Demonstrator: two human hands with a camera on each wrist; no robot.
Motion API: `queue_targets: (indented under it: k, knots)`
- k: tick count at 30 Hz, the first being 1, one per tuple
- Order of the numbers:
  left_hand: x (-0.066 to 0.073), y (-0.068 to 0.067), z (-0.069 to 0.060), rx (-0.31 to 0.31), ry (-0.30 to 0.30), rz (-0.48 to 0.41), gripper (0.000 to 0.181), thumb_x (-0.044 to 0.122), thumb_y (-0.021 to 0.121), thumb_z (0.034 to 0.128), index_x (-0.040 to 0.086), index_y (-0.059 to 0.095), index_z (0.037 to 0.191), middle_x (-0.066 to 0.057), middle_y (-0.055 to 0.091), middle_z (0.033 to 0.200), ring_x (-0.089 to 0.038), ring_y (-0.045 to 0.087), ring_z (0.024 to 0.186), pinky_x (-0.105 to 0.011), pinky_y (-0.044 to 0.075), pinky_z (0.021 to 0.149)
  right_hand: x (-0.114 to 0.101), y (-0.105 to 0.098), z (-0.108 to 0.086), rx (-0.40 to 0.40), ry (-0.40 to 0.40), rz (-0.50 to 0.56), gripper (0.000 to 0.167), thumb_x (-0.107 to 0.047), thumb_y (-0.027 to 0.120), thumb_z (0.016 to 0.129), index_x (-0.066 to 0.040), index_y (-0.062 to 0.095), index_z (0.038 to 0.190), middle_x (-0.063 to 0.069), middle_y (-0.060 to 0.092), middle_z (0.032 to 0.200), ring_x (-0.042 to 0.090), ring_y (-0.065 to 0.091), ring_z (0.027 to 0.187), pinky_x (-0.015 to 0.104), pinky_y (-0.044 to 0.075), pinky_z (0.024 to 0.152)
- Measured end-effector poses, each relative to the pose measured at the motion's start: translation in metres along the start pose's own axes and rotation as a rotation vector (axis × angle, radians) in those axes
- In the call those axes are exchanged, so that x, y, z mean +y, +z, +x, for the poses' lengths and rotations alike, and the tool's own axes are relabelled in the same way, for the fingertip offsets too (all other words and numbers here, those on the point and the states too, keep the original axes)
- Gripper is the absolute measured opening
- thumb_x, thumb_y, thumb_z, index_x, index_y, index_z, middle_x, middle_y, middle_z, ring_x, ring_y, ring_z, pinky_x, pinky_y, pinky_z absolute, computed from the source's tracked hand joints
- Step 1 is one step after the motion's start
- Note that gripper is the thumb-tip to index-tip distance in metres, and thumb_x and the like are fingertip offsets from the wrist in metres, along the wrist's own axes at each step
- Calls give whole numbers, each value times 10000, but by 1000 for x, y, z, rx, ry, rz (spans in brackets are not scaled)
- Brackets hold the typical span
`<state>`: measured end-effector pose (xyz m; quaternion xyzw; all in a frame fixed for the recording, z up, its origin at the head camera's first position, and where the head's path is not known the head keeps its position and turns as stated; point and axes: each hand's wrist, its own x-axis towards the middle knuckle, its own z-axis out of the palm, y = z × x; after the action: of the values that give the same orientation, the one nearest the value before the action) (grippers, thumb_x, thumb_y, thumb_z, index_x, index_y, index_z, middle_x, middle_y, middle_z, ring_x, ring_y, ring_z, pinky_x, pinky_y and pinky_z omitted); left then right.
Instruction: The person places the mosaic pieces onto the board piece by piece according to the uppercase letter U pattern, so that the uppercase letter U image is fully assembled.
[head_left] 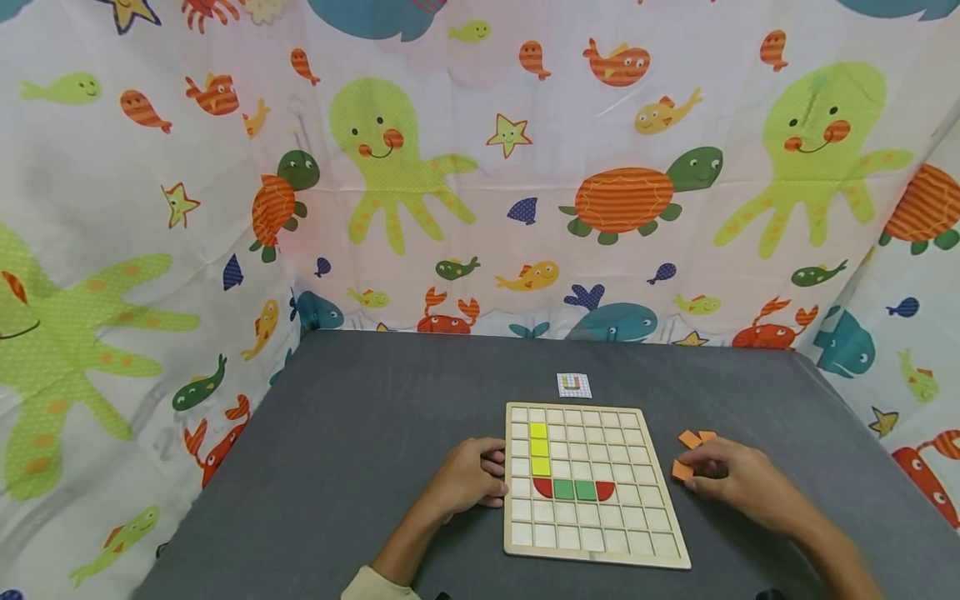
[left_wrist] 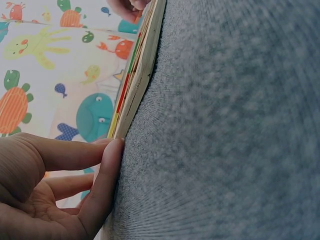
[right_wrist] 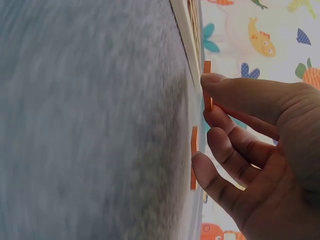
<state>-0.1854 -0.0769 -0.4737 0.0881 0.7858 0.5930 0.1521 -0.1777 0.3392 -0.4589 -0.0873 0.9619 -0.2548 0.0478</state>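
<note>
A wooden grid board (head_left: pixel 633 542) lies on the grey table. In its cells sit three yellow square tiles (head_left: pixel 539 447) in a column, with a row below them of two green square tiles (head_left: pixel 574 490) between two red rounded tiles (head_left: pixel 606 491). At the board's left edge, my left hand (head_left: pixel 468 475) holds the rim between thumb and finger, as the left wrist view shows. Right of the board, my right hand (head_left: pixel 738 479) pinches an orange tile (right_wrist: pixel 207 92) by thumb and fingertips. Another orange tile (right_wrist: pixel 194 160) is by its lower fingers.
Loose orange tiles (head_left: pixel 689 439) lie on the table beyond the right hand. A small white card (head_left: pixel 573 385) with a grid and a coloured U-shaped figure lies behind the board. A curtain (head_left: pixel 465 292) with sea animals hangs around the grey table (head_left: pixel 375 400).
</note>
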Motion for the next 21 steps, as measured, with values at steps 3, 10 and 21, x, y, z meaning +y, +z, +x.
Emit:
queue_targets:
  k: [3,10,21]
  knots:
    - [0,0,0,-2,4,-4,651,-157,765,821,-90,571,1440,-159,627,1165,-230,666,961,-338,674,639,-6,3,2,-10,-30,20,339,-355,846,908,-140,797,1166,-23,715,1070,111,599,897,277,531,725]
    - [1,0,-1,-6,3,-6,649,-153,766,824,-89,571,1439,-165,628,1167,-234,668,964,-337,674,643,-22,12,10,-22,-97,90,294,-300,855,900,-145,805,1145,-57,688,1021,36,574,848,227,527,713]
    - [1,-1,-1,-11,7,-9,657,-152,766,823,-87,567,1446,-171,630,1175,-239,668,971,-341,675,647,-46,21,21,-43,-164,196,298,-260,841,920,-85,781,1154,-4,632,973,80,544,847,228,496,682]
